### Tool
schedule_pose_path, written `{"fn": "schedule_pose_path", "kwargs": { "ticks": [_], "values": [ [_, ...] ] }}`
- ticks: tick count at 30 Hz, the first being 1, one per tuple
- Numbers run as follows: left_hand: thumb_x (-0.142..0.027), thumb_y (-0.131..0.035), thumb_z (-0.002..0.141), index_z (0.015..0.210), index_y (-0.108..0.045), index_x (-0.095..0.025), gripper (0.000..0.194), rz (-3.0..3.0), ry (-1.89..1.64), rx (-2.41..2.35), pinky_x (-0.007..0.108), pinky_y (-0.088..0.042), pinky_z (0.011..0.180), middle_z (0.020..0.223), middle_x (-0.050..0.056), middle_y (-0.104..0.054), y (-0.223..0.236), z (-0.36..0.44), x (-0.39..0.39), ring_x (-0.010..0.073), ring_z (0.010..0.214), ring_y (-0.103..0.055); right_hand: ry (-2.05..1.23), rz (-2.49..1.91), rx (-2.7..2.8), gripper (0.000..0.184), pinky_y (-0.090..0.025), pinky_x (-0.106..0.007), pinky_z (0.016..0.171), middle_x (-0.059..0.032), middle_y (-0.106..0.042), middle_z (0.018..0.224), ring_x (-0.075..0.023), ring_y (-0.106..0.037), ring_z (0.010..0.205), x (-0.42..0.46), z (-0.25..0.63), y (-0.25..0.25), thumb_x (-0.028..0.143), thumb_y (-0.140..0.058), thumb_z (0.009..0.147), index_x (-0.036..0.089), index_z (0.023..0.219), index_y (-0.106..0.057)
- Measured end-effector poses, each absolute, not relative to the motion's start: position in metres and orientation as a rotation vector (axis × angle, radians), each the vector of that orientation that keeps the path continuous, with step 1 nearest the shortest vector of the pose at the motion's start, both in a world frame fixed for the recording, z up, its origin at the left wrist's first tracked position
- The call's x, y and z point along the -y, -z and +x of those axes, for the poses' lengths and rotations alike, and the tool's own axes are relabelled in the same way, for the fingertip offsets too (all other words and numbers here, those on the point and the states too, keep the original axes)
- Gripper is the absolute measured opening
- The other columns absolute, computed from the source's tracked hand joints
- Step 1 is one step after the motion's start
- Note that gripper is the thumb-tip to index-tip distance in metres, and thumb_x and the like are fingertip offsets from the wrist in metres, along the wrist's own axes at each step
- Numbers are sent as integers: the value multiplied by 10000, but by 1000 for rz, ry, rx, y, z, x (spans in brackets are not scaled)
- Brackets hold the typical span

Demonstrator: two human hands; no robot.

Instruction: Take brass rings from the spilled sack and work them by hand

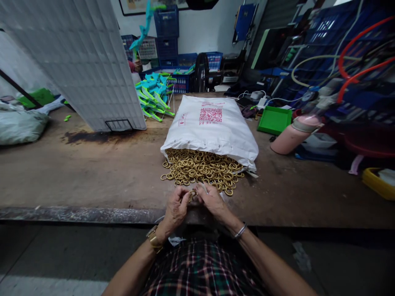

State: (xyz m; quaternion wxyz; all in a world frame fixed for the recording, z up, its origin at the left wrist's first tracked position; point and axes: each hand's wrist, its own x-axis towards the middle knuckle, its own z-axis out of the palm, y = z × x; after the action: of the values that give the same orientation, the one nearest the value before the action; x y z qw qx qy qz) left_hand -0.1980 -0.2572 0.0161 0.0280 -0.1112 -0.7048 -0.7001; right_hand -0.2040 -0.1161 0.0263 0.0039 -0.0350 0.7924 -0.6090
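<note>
My left hand [177, 209] pinches a small gold-coloured ring [191, 195] just above the table's front edge. Close beside it, my right hand [213, 202] has its fingers closed at the same spot. Whether those fingers hold the same ring or something else is hidden. Beyond both hands lies a heap of gold-coloured rings [200, 169], spilling from the open mouth of a white sack [188, 127] with red print. A few rings lie loose at the heap's near edge.
A tall white ribbed panel [92, 61] stands on the wooden table [92, 176] at the left. Behind the sack are blue and green plastic pieces [154, 94]. To the right are a green tray [274, 120], a pink bottle [291, 137] and a yellow basket [378, 183].
</note>
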Motion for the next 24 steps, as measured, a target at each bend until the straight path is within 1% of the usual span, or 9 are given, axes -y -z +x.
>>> {"fn": "schedule_pose_path", "kwargs": {
  "ticks": [3,5,7,9,12,15,19,24],
  "values": [
    [-330,-566,788,728,-563,-173,168,-399,2172,2186,212,-383,603,645,-9,-548,-20,-196,256,104,598,-479,1848,-141,-2483,314,-311,-228,505,55,-415,523,-94,-371,497,121,-205,-29,423,-429,819,201,598,-434],
    [-391,-561,787,738,-532,-174,224,-337,2296,2197,197,-373,522,626,-19,-546,-19,-196,256,84,522,-459,1834,-127,-2507,288,-314,-228,513,53,-417,526,-95,-377,507,124,-204,-30,386,-432,804,198,585,-433],
    [-471,-558,769,764,-495,-180,298,-212,2462,2234,174,-312,413,576,-42,-519,-16,-196,256,60,420,-404,1831,-92,-2544,254,-320,-226,527,51,-424,535,-96,-385,525,125,-204,-32,348,-442,786,195,583,-440],
    [-529,-553,750,806,-475,-187,355,-111,2615,2257,155,-260,359,541,-59,-499,-14,-195,257,47,367,-376,1819,-72,-2577,230,-318,-224,533,51,-428,541,-97,-389,539,126,-203,-34,325,-452,772,192,585,-452],
    [-541,-559,743,841,-460,-192,376,-79,2834,2136,138,-255,351,563,-59,-514,-15,-194,258,40,371,-398,1807,-75,-2601,204,-312,-219,532,54,-421,540,-97,-382,546,125,-203,-36,306,-457,763,188,596,-474],
    [-517,-580,739,830,-453,-188,364,-86,2988,1969,134,-269,361,603,-51,-530,-20,-193,259,32,390,-406,1839,-118,-2588,182,-319,-214,542,53,-437,559,-97,-389,560,124,-202,-38,295,-463,758,188,613,-493],
    [-494,-615,721,808,-447,-186,361,-106,2984,1972,136,-278,365,608,-52,-531,-25,-194,261,29,393,-400,1865,-162,-2565,183,-344,-216,577,47,-474,597,-102,-417,587,124,-202,-41,306,-462,772,188,647,-523],
    [-516,-595,728,818,-457,-184,370,-90,2852,2127,130,-289,378,599,-57,-515,-27,-193,262,26,405,-404,1767,-234,-2651,228,-362,-231,616,32,-515,630,-113,-456,620,124,-202,-44,388,-513,771,179,684,-545]
  ]
}}
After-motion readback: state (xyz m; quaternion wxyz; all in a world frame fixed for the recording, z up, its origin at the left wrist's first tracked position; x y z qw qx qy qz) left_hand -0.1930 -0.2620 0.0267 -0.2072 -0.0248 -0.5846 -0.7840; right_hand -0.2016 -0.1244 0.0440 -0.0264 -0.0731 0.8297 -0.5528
